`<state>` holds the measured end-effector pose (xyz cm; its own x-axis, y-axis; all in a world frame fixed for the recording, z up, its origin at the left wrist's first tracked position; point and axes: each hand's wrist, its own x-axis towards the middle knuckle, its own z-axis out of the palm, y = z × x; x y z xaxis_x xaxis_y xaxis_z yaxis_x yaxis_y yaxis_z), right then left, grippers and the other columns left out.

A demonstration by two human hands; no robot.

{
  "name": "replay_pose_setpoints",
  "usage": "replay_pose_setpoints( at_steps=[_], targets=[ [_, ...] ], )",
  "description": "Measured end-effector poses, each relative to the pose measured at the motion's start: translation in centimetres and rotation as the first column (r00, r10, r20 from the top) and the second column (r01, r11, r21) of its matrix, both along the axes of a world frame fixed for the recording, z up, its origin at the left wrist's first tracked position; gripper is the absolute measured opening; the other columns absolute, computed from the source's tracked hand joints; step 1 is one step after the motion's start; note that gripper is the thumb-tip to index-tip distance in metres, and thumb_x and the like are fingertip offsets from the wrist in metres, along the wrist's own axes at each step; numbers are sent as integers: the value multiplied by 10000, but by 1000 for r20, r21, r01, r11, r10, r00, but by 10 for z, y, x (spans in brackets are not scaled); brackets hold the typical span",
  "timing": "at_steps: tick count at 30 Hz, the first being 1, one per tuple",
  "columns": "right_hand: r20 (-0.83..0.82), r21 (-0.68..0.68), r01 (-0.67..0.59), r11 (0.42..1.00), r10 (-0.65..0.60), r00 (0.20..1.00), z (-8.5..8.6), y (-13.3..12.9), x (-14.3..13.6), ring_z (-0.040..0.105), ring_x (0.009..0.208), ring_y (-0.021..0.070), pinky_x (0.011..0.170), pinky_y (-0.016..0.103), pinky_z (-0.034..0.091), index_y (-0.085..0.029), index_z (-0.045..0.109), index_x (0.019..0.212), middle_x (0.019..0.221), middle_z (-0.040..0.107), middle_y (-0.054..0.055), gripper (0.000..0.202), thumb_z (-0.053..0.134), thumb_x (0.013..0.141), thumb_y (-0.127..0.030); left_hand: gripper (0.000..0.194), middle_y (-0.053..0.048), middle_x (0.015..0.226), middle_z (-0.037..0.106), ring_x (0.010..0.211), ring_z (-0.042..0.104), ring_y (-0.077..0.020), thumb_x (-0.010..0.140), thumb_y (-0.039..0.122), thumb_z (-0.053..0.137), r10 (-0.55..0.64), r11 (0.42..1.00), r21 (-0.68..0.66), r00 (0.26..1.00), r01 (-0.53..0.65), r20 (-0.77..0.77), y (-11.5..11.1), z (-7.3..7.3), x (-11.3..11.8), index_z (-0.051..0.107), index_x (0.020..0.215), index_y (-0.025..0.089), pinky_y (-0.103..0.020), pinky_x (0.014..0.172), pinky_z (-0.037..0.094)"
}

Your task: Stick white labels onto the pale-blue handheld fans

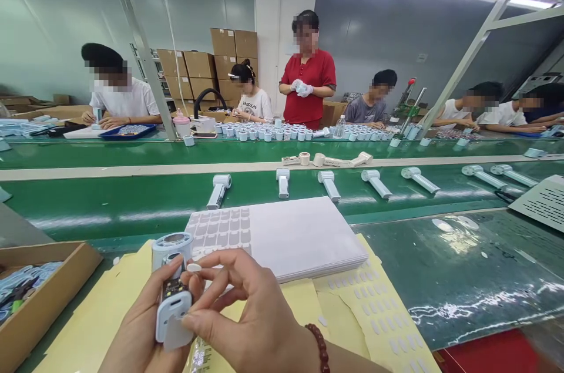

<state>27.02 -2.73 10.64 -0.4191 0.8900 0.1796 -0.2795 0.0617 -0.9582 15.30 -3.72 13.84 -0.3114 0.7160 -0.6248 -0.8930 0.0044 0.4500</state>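
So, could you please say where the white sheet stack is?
In the head view's centre, the white sheet stack lies on yellow paper beyond the right hand.

- Pale-blue handheld device (pixel 171 303), held with round head facing away, dark panel (pixel 173 286) exposed.
- Thin grey piece (pixel 178 335), held at its near end.
- White oval piece (pixel 194 267), beside the panel.

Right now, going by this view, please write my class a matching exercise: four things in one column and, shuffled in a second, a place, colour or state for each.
Things
1. Handheld device
2. Cardboard box
3. Beaded bracelet
4. White stack of sheets

Descriptions
A. Dark red
B. Lying flat, just beyond the hands
C. Held in the left hand
D. At the left edge of the view, with light-blue parts inside

Right pairs: 1-C, 2-D, 3-A, 4-B
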Motion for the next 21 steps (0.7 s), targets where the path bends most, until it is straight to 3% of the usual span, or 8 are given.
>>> replay_pose_setpoints(
  at_steps=[10, 21],
  targets=[
    [33, 36, 15, 999, -16, 999, 2, 1, -4, 732, 1026, 236, 803, 287, 603, -228, 667, 1140, 818, 768, 3, 520, 901, 681, -300, 199, -33, 729, 569, 540, 583, -112, 945, 41, 446, 16, 999, 38, 997, -13, -70, 0, -2, 4, 587, 837, 128, -192, 468, 541],
    [51, 5, 25, 1000, -25, 998, 2, 2, -5, 731, 1019, 240, 824, 302, 615, -249, 674, 1129, 792, 746, -13, 526, 913, 663, -295, 191, -39, 722, 560, 548, 604, -110, 932, 38, 475, 3, 999, 47, 998, 0, -68, 1, -6, 3, 583, 809, 136, -175, 491, 533]
  ],
)
